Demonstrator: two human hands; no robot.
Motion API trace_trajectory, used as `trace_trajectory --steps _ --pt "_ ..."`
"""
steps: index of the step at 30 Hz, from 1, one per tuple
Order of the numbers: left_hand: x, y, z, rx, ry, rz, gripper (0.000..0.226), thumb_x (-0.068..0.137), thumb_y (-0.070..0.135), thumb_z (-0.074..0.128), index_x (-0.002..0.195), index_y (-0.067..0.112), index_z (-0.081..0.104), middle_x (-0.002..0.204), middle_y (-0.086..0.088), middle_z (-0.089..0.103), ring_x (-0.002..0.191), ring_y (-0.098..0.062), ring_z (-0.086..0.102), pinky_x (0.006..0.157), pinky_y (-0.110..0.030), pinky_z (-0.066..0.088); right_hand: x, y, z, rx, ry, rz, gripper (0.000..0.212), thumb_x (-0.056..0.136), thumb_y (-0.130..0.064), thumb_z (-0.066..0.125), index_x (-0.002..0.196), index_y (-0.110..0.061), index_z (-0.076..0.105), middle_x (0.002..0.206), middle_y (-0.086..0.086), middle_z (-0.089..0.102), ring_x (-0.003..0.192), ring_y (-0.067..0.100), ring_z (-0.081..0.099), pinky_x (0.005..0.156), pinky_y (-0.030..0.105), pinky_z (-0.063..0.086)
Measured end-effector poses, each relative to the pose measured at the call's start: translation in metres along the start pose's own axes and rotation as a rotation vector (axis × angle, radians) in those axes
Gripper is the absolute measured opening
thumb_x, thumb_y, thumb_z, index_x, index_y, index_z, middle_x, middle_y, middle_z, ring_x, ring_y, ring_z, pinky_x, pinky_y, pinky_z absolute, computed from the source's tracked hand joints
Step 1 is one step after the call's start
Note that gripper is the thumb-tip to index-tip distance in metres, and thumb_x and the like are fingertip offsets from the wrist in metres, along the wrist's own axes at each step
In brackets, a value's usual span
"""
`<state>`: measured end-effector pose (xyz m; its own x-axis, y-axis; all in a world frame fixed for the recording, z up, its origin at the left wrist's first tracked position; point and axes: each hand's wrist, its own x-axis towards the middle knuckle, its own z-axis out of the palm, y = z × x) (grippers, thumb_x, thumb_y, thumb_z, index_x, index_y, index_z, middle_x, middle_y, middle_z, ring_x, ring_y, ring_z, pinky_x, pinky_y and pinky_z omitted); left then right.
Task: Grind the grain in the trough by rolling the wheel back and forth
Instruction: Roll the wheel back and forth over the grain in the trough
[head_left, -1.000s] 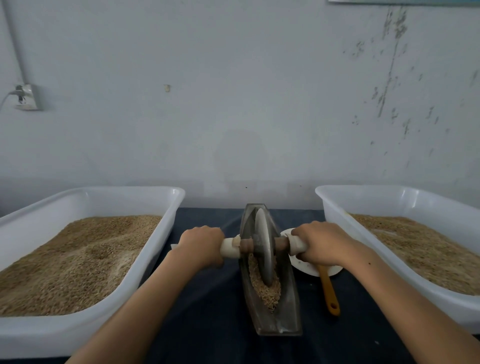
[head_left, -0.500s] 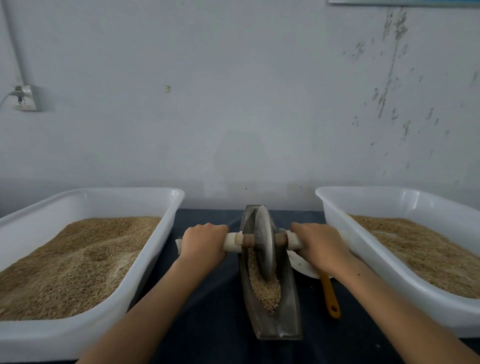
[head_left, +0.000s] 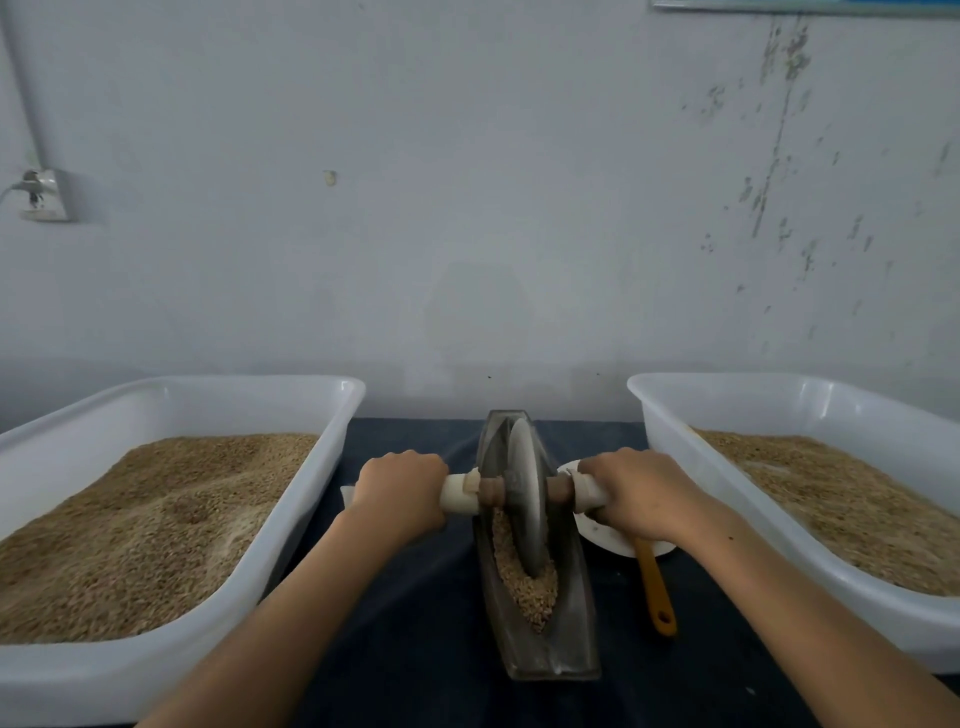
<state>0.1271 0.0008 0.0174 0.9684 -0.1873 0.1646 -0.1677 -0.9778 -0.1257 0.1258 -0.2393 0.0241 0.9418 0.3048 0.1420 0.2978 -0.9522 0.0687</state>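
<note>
Axle handle (head_left: 460, 493) is gripped by left hand (head_left: 402, 491) and right hand (head_left: 636, 491), fingers curled round it on either side of wheel (head_left: 527, 499). Wheel is stood upright in trough (head_left: 540, 654) on grain (head_left: 524, 587), mid-table (head_left: 415, 649), between two grain-filled tubs (head_left: 311, 499).

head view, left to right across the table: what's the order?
left tub of grain → left hand → wheel in trough → right hand → right tub of grain
</note>
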Motion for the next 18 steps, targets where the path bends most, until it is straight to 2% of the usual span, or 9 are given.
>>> trace_trajectory --steps 2,4,8,13,16,18 --pt "0.001 0.0 0.004 -0.028 0.056 -0.021 0.023 0.085 0.031 0.061 0.107 0.022 0.058 0.101 0.002 0.064 0.091 -0.018 0.061 0.072 -0.028 0.043 0.001 -0.003 0.006 -0.022 0.139 -0.006 0.005 0.089 -0.026 0.056 0.091 -0.026 0.051 0.092 -0.006 0.063 0.083 0.014 0.058 0.073 0.029 0.045" --pt "0.001 0.0 0.007 -0.051 0.1 -0.039 0.02 0.086 0.03 0.059 0.105 0.023 0.057 0.1 0.002 0.064 0.09 -0.018 0.061 0.069 -0.027 0.039 0.002 -0.005 0.012 -0.044 0.256 -0.014 0.008 0.09 -0.025 0.056 0.09 -0.026 0.048 0.089 -0.007 0.06 0.082 0.014 0.056 0.074 0.029 0.043" --pt "0.001 -0.001 0.01 -0.077 0.103 -0.048 0.021 0.086 0.03 0.059 0.105 0.023 0.057 0.1 0.003 0.064 0.089 -0.017 0.06 0.069 -0.027 0.039 0.006 -0.006 0.014 -0.084 0.323 -0.02 0.016 0.089 -0.024 0.056 0.084 -0.027 0.042 0.08 -0.01 0.05 0.073 0.013 0.045 0.067 0.029 0.032" --pt "0.001 -0.004 0.002 -0.06 -0.072 -0.004 0.035 0.081 0.033 0.067 0.114 0.021 0.058 0.104 0.001 0.064 0.093 -0.017 0.061 0.08 -0.03 0.049 0.004 0.0 0.006 -0.053 0.134 -0.03 0.006 0.086 -0.029 0.058 0.088 -0.029 0.052 0.084 -0.009 0.059 0.075 0.013 0.054 0.062 0.027 0.038" --pt "0.001 -0.007 -0.003 -0.069 -0.157 0.017 0.041 0.08 0.034 0.069 0.116 0.021 0.057 0.105 0.0 0.064 0.094 -0.018 0.061 0.082 -0.031 0.049 0.003 0.003 -0.003 -0.026 -0.04 -0.052 0.015 0.084 -0.03 0.062 0.083 -0.035 0.048 0.077 -0.012 0.053 0.074 0.01 0.053 0.055 0.023 0.031" --pt "0.001 -0.007 -0.004 -0.066 -0.171 0.022 0.041 0.079 0.034 0.069 0.115 0.021 0.057 0.101 0.001 0.062 0.09 -0.017 0.059 0.08 -0.03 0.048 0.002 0.003 -0.006 -0.012 -0.099 -0.049 0.021 0.083 -0.029 0.063 0.077 -0.036 0.045 0.075 -0.012 0.054 0.074 0.01 0.055 0.056 0.023 0.034"
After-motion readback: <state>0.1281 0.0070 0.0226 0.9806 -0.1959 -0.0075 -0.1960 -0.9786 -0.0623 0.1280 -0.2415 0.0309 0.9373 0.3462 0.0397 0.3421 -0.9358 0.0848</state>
